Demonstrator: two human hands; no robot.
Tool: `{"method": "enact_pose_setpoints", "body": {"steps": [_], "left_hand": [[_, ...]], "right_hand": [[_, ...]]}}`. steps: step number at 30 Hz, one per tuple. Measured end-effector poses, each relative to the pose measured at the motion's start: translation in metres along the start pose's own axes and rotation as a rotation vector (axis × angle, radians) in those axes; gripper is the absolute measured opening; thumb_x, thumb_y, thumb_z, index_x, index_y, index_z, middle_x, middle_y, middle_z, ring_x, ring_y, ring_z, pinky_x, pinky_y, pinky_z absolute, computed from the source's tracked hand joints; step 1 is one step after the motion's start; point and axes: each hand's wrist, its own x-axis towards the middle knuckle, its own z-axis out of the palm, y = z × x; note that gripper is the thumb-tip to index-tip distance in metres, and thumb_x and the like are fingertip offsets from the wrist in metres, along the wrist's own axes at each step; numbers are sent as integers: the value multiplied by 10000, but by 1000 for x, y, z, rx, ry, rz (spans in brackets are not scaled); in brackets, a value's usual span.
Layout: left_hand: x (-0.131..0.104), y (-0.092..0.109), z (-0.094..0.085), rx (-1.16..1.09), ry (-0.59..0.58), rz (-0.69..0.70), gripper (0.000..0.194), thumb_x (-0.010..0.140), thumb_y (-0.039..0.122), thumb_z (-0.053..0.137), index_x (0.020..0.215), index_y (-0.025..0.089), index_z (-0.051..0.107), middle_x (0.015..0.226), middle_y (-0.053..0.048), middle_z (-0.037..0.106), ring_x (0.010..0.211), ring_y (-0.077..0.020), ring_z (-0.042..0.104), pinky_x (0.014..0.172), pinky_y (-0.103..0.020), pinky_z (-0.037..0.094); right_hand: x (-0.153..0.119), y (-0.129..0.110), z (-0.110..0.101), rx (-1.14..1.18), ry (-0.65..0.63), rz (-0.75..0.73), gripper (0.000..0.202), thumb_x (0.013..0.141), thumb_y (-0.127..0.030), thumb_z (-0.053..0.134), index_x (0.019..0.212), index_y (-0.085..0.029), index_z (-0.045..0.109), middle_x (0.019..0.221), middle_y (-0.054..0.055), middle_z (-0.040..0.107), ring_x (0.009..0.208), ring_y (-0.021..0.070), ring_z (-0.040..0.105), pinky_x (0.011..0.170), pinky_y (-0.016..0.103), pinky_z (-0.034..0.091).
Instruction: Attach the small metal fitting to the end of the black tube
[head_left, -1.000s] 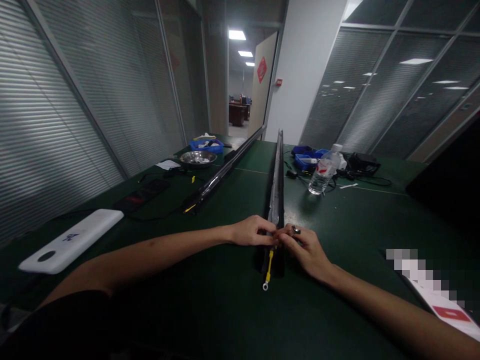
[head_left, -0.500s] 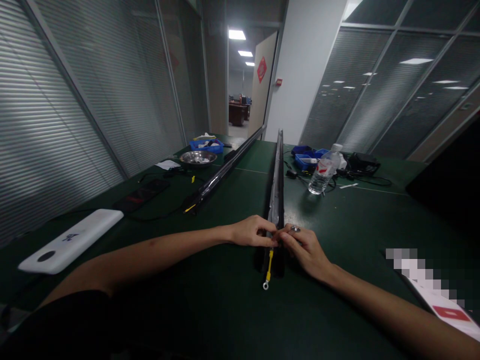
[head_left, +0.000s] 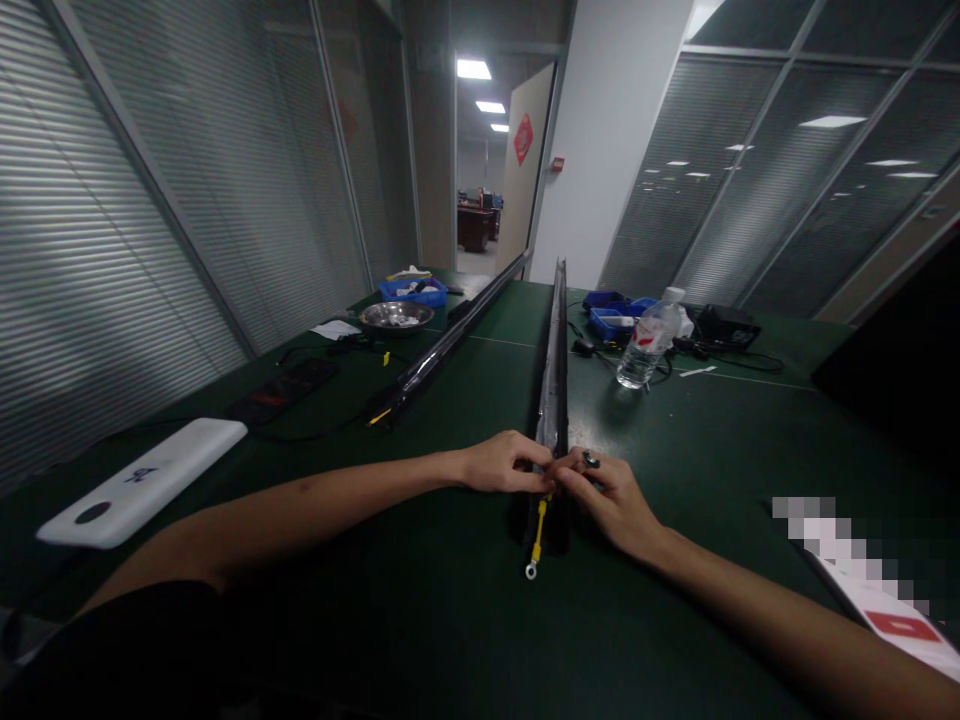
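One long dark rail (head_left: 553,385), centre of frame on the green table (head_left: 705,450), is touched near its closer end by left hand (head_left: 504,463) and right hand (head_left: 613,495), each grip's contents being hidden; yellow lead (head_left: 540,523), lower centre, already ring-tipped, handling judged unfinished.

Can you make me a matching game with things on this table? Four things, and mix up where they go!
Things:
1. metal bowl
2. left hand
3. clear bottle
4. ring-shaped terminal

Places:
A. to the right of the two long strips
B. at the near end of a yellow lead
C. just in front of a blue tray, on the left side
D. fingertips right beside those of the right hand

Right pairs: 1-C, 2-D, 3-A, 4-B
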Motion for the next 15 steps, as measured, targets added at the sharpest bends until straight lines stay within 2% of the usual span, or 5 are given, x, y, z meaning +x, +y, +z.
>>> {"method": "enact_pose_setpoints", "body": {"steps": [8, 15], "left_hand": [[0, -1, -2, 8, -20, 2, 273, 1016, 360, 649, 909, 123, 734, 803, -20, 621, 746, -141, 566, 686, -220, 382], [1, 0, -1, 0, -8, 17, 301, 1022, 373, 642, 895, 114, 726, 780, -11, 585, 707, -125, 533, 640, -213, 359]], "right_hand": [[1, -1, -1, 8, 0, -7, 300, 1088, -360, 559, 953, -182, 759, 824, 42, 705, 686, 172, 656, 661, 284, 518], [0, 0, 0, -4, 11, -22, 318, 1097, -358, 543, 955, -176, 761, 808, 38, 686, 658, 157, 632, 640, 273, 499]]}}
